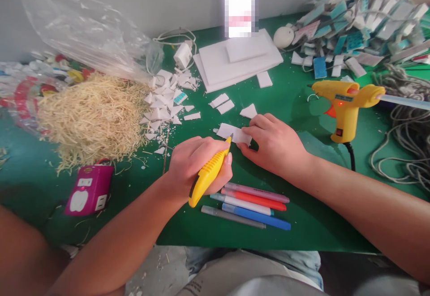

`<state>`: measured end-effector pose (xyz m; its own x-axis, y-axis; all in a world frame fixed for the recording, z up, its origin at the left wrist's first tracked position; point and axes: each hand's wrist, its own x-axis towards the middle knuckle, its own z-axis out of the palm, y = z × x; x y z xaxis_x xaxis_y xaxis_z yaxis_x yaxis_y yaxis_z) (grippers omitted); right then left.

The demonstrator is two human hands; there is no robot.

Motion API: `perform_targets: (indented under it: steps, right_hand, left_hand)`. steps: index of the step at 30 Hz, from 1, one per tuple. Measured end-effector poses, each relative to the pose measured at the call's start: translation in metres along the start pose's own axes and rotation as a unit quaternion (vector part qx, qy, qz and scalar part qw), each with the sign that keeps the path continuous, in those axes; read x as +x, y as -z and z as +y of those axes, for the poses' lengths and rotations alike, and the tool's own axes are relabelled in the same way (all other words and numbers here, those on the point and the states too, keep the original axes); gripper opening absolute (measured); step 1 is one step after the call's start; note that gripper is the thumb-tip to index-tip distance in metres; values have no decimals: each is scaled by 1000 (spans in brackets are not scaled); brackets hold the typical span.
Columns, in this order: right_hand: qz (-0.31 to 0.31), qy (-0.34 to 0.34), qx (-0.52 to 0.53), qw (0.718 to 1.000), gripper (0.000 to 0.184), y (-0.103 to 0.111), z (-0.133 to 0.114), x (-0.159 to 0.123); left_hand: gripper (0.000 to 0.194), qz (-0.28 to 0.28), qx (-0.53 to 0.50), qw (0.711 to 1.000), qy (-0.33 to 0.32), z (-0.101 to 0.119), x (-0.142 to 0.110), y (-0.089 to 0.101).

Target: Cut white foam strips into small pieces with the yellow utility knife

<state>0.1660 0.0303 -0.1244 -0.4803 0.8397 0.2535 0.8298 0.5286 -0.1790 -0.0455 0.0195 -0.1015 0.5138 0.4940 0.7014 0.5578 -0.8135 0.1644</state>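
My left hand [188, 161] is closed round a yellow utility knife [210, 173]. The knife's blade tip touches a small white foam board strip [226, 131] lying on the green table. At the strip's right end, my right hand [275, 143] grips it between thumb and fingers, pressing it to the table. Just beyond lie two narrow white foam board pieces [221, 103] and an angular white scrap [248, 111]. Below the hands, several felt-tip pens [255, 208] lie side by side.
At right stands a yellow glue gun [346, 108] with its light lit, near tangled grey cord [396, 139]. White boards [215, 70] are stacked at the back. Left are pale shredded straw [94, 121], white scraps [164, 96] and a magenta power socket box [89, 190]. Foam offcuts [356, 40] heap back right.
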Motion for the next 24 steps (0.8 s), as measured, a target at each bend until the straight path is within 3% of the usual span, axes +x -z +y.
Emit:
perform_targets:
  steps: [10,24]
  right_hand:
    - [-3,-5,7,1000,22,-1,2,-1]
    - [-6,10,12,1000,23,0,3,-2]
  left_hand:
    - [13,38,-8,999,13,1,1,1]
    - [17,14,-17,1000,18,-6,-1,-11]
